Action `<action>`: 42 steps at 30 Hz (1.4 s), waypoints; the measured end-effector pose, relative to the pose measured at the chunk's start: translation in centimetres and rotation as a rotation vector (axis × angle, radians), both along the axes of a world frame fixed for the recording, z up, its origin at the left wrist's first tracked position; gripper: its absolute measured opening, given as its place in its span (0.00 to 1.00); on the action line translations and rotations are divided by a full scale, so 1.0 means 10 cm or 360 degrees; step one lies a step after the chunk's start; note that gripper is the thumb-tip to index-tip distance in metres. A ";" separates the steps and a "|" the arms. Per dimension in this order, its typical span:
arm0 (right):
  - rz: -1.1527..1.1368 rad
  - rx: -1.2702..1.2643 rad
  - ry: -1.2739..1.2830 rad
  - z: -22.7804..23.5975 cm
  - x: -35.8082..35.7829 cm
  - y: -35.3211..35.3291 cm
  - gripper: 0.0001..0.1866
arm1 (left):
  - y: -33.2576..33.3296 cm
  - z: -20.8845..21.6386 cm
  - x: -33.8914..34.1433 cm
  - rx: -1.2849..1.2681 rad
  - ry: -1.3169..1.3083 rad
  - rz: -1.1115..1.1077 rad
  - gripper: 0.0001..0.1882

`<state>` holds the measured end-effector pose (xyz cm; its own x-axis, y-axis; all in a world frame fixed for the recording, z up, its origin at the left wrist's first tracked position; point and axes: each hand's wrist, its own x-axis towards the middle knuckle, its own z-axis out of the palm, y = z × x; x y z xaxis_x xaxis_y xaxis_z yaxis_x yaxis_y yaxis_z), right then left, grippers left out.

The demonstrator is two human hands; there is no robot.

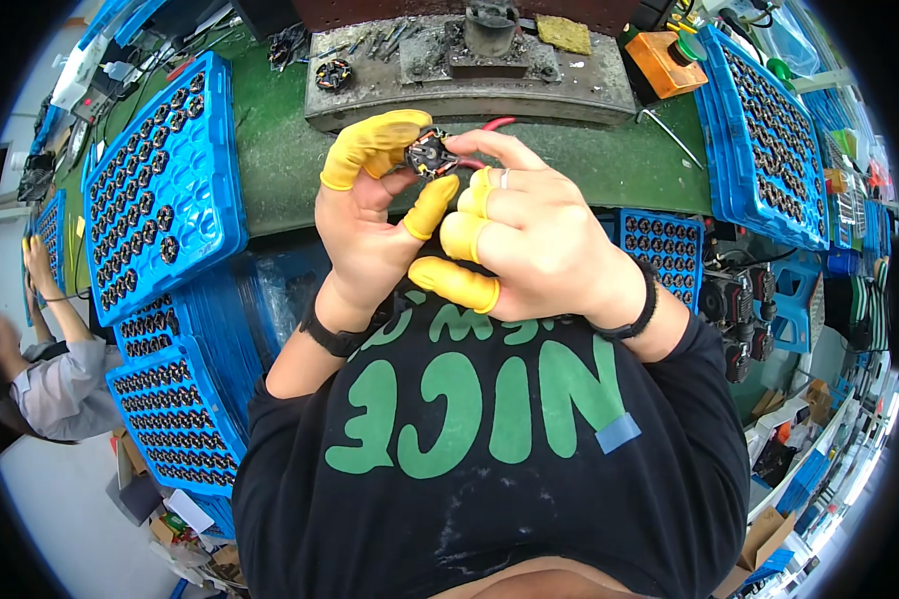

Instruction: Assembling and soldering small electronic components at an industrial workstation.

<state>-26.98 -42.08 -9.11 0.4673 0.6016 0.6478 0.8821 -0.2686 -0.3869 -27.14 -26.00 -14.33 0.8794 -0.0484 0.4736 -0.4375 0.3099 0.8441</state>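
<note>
Room is widest left of the grip, where the green bench [275, 160] shows as far as the raised rim of a blue tray [227, 170]. Just beyond the grip stands the front edge of a grimy metal slab [400, 105]; to the right, bench runs on toward a stack of blue trays [714, 130]. The left hand [365, 225] has its yellow-sheathed fingertips clamped on a round black part [430, 157], between the two hands. The right hand [544, 225] brings its index fingertip to the part's right side, other fingers curled; whether it grips the red curved piece [499, 124] behind that finger I cannot tell, since most of it is hidden. Fingers cover some of the part's rim. Far left of the grip, a co-worker [65, 384] is blurred and cut off; nearer the body, the black shirt [489, 509] partly hides lower trays [213, 384].
</note>
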 end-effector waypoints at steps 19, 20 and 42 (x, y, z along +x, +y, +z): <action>-0.0721 0.0044 0.0108 -0.35 0.13 -0.37 0.09 | 1.04 -0.19 0.16 0.1710 -0.0010 0.1183 0.22; -0.0721 0.0045 0.0097 -0.36 0.14 -0.39 0.09 | 1.02 -0.11 0.20 0.1704 -0.0019 0.1188 0.22; -0.1436 0.0040 -0.0371 -0.20 0.80 -1.03 0.08 | 0.67 0.05 0.43 0.1436 -0.0235 0.1167 0.20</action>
